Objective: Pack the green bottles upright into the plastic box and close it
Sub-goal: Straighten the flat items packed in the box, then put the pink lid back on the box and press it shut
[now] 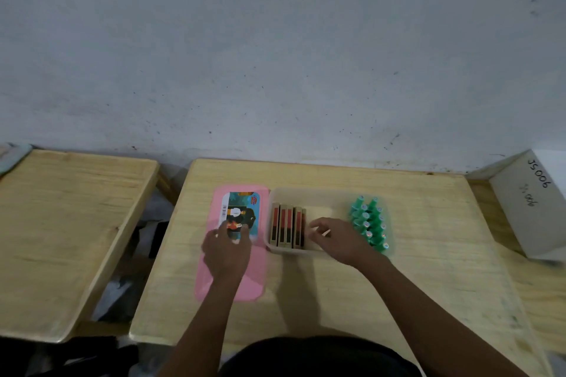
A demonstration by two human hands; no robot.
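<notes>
A clear plastic box (pixel 306 193) stands in the middle of the table. Several red-and-gold cartons (pixel 288 225) stand upright in its left half. Its pink lid (pixel 260 272), with a picture sticker, lies flat to the left of the box. A cluster of green bottles (pixel 369 223) stands upright just right of the box. My left hand (pixel 226 251) rests on the lid with its fingers spread. My right hand (pixel 340 240) hovers over the box's empty right half, fingers loosely curled, with nothing visible in them; the bottles are just to its right.
The work table (pixel 337 300) ends at a grey wall behind. A second wooden table (pixel 67 239) stands to the left across a gap. A white cardboard box (pixel 526 208) marked JS006 sits at the right edge.
</notes>
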